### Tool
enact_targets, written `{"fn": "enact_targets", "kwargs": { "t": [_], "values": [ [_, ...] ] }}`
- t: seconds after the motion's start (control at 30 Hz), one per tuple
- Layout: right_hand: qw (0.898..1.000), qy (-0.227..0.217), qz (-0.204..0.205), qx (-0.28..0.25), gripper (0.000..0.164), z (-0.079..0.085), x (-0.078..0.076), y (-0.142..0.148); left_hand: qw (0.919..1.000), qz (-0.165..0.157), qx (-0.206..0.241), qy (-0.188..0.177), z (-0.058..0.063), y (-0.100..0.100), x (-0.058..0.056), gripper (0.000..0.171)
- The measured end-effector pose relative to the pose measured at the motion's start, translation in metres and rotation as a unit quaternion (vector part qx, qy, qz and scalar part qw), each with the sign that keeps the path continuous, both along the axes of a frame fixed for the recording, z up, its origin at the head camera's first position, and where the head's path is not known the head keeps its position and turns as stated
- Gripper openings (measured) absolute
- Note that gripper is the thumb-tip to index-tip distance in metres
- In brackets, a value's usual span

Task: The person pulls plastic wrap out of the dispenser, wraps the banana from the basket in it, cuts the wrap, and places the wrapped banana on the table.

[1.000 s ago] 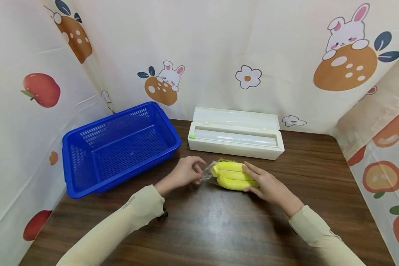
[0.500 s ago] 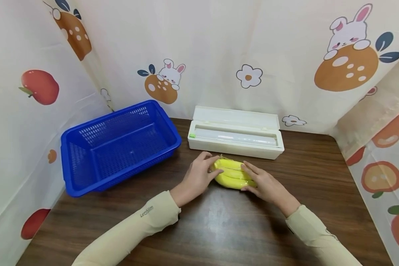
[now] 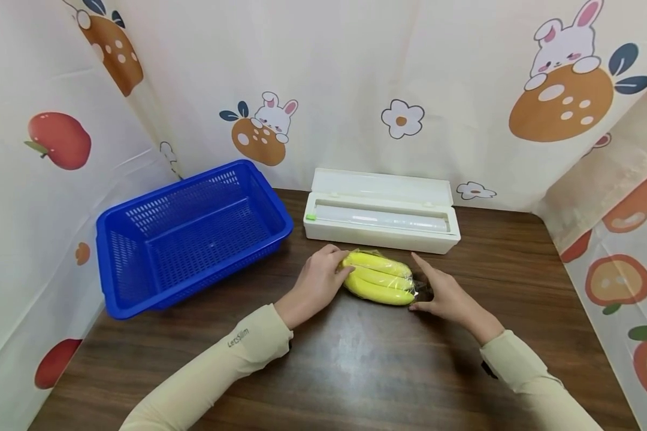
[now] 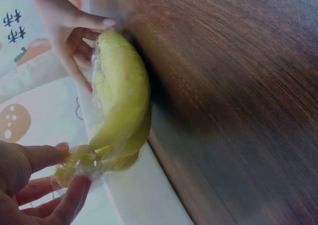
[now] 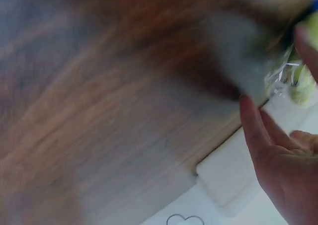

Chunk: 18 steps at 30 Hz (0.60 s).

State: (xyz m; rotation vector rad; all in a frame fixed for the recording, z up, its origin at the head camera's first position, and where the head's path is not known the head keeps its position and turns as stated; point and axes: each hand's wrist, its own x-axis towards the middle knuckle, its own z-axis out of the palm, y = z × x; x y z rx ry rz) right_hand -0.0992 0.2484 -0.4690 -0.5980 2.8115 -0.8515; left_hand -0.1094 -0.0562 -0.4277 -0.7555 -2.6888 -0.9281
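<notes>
A yellow banana bunch (image 3: 380, 278) in clear plastic film lies on the table. My left hand (image 3: 318, 278) pinches its stem end between thumb and fingers, as the left wrist view also shows with the wrapped stem (image 4: 74, 165). At the other end, loose film (image 3: 422, 288) sticks out past the banana tips. My right hand (image 3: 453, 299) is beside that film, thumb and forefinger spread apart. In the right wrist view the right hand (image 5: 283, 155) has extended fingers and grips nothing; whether a fingertip touches the film is unclear.
Behind the bananas stands a white cling film box (image 3: 377, 236), lid raised, with a roll (image 3: 383, 218) inside. A blue perforated basket (image 3: 194, 239) is at the left. A printed curtain (image 3: 345, 78) surrounds the brown wooden table (image 3: 377, 377).
My left hand moved right from the loose film onto the stem end and took hold there. My right hand let go of the banana tips and drew back rightward, exposing the film.
</notes>
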Motion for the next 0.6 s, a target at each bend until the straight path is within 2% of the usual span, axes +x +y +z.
{"fn": "enact_targets", "kwargs": {
  "t": [0.17,0.27,0.37,0.47,0.53,0.6],
  "values": [
    [0.999,-0.012,-0.018,-0.03,0.066,0.0,0.001,-0.005,1.0,0.003,-0.008,-0.004,0.001,0.001,0.0,0.028],
    [0.999,0.039,-0.017,-0.026,0.054,0.001,0.002,-0.009,0.9999,0.002,-0.009,-0.01,0.001,0.001,0.001,0.028],
    [0.99,0.141,0.021,-0.009,0.046,0.001,0.004,-0.012,0.9998,0.002,-0.014,-0.015,0.001,0.001,0.002,0.029],
    [0.969,0.235,0.08,0.004,0.041,-0.001,0.005,-0.014,0.9998,0.005,-0.01,-0.016,0.001,0.0,0.001,0.032],
    [0.961,0.253,0.112,0.001,0.038,-0.001,0.005,-0.014,0.9999,0.009,-0.003,-0.013,0.001,0.0,0.0,0.035],
    [0.964,0.233,0.131,-0.009,0.036,0.0,0.003,-0.013,0.9998,0.011,0.005,-0.013,0.001,-0.001,-0.001,0.035]
  ]
}}
